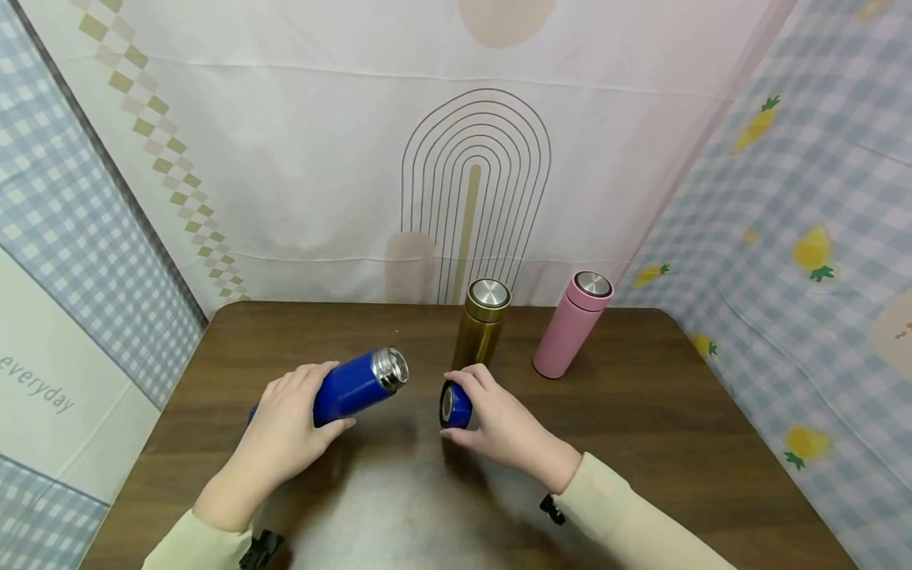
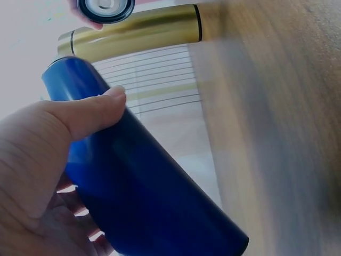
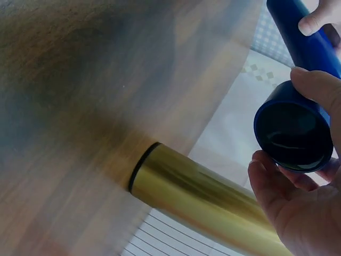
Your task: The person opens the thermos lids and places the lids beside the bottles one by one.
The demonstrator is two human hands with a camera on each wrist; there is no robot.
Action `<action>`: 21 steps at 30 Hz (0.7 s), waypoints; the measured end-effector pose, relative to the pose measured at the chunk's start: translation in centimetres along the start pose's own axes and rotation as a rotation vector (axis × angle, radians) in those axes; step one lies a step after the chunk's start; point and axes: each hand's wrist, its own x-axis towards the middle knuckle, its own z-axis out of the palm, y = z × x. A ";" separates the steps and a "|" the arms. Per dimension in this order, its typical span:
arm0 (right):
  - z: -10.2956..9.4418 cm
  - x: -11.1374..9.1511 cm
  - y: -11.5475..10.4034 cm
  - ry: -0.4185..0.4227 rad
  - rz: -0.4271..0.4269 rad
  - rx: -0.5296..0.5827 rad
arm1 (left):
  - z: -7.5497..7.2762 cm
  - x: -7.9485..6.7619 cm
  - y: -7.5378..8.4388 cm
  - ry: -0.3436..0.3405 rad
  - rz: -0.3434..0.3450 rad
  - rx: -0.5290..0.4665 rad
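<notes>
My left hand (image 1: 285,427) grips a blue thermos flask (image 1: 351,393) round its body. The flask is tilted, with its uncapped steel mouth (image 1: 389,368) pointing up and to the right. To the right of it, my right hand (image 1: 502,419) pinches the blue lid (image 1: 460,407) between thumb and fingers. The lid lies on its side, apart from the flask, and its inner side faces left toward the flask. In the left wrist view my thumb lies across the blue flask (image 2: 144,176). The right wrist view shows the lid's dark, glossy end (image 3: 293,137).
Just behind my right hand a gold thermos flask (image 1: 479,340) stands upright, capped. A pink thermos flask (image 1: 568,336), also capped, stands to its right. Both are on the brown wooden table (image 1: 641,427), which meets a patterned cloth backdrop (image 1: 321,174) at its far edge.
</notes>
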 end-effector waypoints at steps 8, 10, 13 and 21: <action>0.7 0.0 0.2 -0.046 0.033 0.025 | 0.2 0.1 0.0 0.057 -0.050 -0.076; 0.8 0.0 0.3 -0.052 0.038 0.028 | 0.3 0.1 0.0 0.078 -0.052 -0.088; 1.0 0.0 0.4 -0.058 0.042 0.034 | 0.3 0.2 0.0 0.107 -0.051 -0.098; 1.9 -0.1 0.9 -0.123 0.028 0.044 | 0.4 0.3 0.2 0.115 -0.098 -0.099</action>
